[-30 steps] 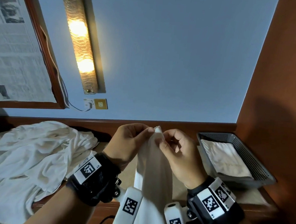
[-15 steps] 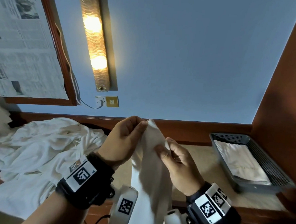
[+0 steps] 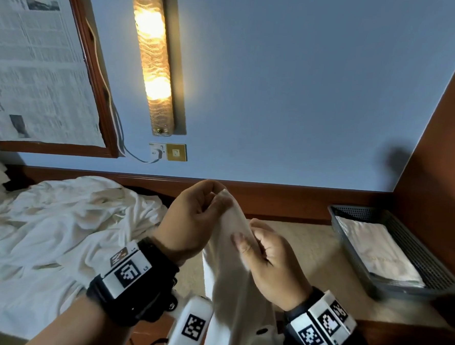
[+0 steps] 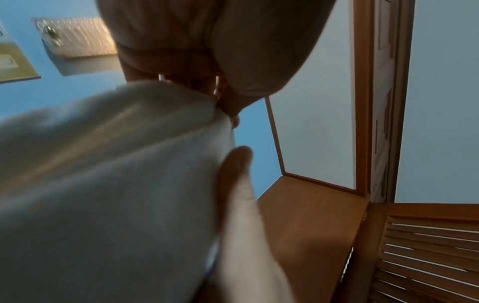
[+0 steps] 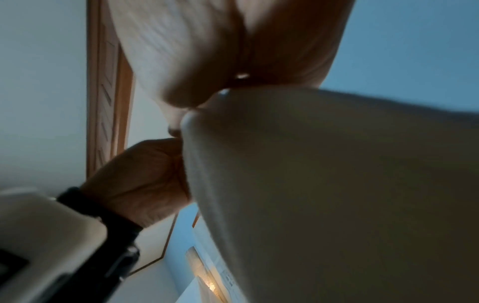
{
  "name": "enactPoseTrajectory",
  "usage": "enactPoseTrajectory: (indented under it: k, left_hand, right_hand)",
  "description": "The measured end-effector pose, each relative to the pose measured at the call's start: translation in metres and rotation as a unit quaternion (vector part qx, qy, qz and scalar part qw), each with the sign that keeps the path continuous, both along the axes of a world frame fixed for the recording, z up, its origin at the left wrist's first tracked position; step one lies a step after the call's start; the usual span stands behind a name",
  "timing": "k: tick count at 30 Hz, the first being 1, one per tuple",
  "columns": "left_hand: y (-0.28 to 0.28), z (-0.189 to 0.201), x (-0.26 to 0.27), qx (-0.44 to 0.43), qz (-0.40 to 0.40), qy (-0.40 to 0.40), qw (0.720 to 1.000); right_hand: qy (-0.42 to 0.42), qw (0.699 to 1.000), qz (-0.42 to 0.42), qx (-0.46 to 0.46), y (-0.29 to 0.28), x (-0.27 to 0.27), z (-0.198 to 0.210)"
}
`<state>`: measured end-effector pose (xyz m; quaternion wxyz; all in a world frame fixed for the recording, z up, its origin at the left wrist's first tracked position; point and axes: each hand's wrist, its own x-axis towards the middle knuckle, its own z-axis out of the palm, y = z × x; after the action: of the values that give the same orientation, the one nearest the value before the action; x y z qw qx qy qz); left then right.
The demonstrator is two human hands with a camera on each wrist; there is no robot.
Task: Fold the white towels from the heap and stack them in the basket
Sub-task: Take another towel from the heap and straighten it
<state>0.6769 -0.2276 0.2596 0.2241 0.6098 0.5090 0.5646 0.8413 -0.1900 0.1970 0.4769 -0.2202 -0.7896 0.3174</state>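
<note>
The heap (image 3: 57, 228) sprawls across the left, a big rumpled mass of white cloth, and it looks as limp as it gets: nothing there will hold a shape by itself. Over on the right of the desk (image 3: 309, 246) sits the basket (image 3: 428, 270), a grey mesh tray with one folded towel already flat inside.

Centre stage, the towel (image 3: 230, 279) in play hangs down between both wrists, off the desk, draping long and narrow. Light, soft and floppy by the look of it, so I'd say corners and hems are the places to take it; grab the middle and it just bunches. The cloth seems to have enough nap not to slip through a pinch.

Left hand (image 3: 191, 220) is up top, fingers curled in, pinching the upper tip of the towel. Right hand (image 3: 266, 257) sits just lower, thumb and fingers closed on the towel's edge, close beside the left.

The head view gives the whole layout: heap, basket, how the towel hangs. It can't show the pinch from underneath. The left wrist view does: the cloth gathers into the curled fingers (image 4: 225, 98), and a finger of the other hand lies along the towel's edge. The right wrist view shows the left hand (image 5: 140, 180) fisted against the hem, plus the cloth's fine weave, though both wrist shots are blurred.
</note>
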Motion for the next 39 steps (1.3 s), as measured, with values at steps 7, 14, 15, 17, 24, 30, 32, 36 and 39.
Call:
enactPoseTrajectory:
  k: [7,14,15,17,24,30,32,36,39]
  left_hand:
    - [0.05,0.005,-0.054,-0.027,0.149,-0.151,0.977]
    - [0.058,0.0,-0.127,-0.034,0.261,-0.119,0.957]
    - [0.058,-0.003,-0.131,-0.034,0.264,-0.108,0.958]
    - [0.06,-0.011,-0.132,-0.043,0.265,-0.082,0.96]
    - [0.056,-0.043,-0.1,-0.076,0.213,-0.014,0.974]
    - [0.046,-0.101,-0.049,-0.161,-0.005,0.159,0.974]
    - [0.043,-0.124,-0.041,-0.222,-0.084,0.209,0.949]
    - [0.034,-0.146,-0.027,-0.229,-0.189,0.202,0.933]
    - [0.033,-0.139,-0.026,-0.214,-0.238,0.112,0.941]
  right_hand:
    - [-0.148,0.974,-0.005,-0.171,0.038,0.031,-0.075]
    - [-0.548,0.797,-0.161,-0.197,0.056,0.123,-0.205]
    - [-0.571,0.772,-0.179,-0.214,0.057,0.133,-0.218]
    - [-0.602,0.737,-0.203,-0.231,0.058,0.148,-0.232]
    - [-0.547,0.798,-0.207,-0.143,0.068,0.123,-0.214]
    - [-0.355,0.91,-0.204,0.065,0.051,0.037,-0.136]
    - [-0.294,0.939,-0.161,0.074,0.045,0.024,-0.112]
    - [-0.165,0.982,-0.034,0.09,0.042,0.016,-0.077]
    - [-0.14,0.983,-0.008,0.122,0.04,0.016,-0.062]
